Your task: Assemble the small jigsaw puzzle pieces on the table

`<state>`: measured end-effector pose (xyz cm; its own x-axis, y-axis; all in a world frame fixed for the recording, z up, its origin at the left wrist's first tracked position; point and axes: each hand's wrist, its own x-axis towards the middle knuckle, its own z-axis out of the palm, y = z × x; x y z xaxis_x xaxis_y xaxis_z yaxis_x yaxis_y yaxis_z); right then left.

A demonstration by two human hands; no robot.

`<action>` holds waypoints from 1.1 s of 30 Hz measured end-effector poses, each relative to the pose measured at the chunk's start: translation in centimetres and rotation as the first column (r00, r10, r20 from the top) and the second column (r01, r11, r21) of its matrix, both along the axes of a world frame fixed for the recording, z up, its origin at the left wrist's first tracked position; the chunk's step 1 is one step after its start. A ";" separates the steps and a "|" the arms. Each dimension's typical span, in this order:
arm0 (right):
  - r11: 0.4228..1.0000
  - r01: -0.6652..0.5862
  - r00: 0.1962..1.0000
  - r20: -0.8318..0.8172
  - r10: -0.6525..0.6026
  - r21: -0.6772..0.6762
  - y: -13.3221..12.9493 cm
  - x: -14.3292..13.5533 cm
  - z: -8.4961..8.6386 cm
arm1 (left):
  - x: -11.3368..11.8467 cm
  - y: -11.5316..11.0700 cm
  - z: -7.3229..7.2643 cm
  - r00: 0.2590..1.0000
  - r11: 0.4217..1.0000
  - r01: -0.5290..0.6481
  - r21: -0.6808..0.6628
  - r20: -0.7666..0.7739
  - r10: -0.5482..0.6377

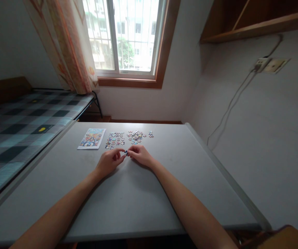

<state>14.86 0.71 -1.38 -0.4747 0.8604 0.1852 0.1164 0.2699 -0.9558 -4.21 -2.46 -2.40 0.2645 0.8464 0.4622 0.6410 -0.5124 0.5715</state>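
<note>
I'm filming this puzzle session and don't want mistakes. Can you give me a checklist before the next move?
1. Dark puzzle bit secured: ok, between the fingertips of the left hand and right hand.
2. Whether that bit is one piece or several joined: cannot tell, too small.
3. Picture sheet visible: ok, face up on the table, left of the pieces.
4. Denser pile apart from the sheet: ok, the more spread-out pieces lie between them.
5. Power cord off the work area: ok, it hangs by the wall on the right.
</note>
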 end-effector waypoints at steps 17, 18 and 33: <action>1.000 0.001 1.000 0.003 -0.001 -0.003 0.1 0.0 -0.2 | 0.0 0.1 -0.1 1.000 1.000 -0.013 0.019 0.003 0.013; 1.000 0.001 1.000 0.002 -0.001 -0.003 0.1 0.0 -0.3 | 0.0 0.1 -0.1 1.000 1.000 -0.015 0.018 0.003 0.015; 0.999 0.006 1.000 0.028 -0.007 0.035 0.1 0.1 -0.2 | 0.1 0.1 0.2 1.000 1.000 0.003 0.009 -0.013 -0.003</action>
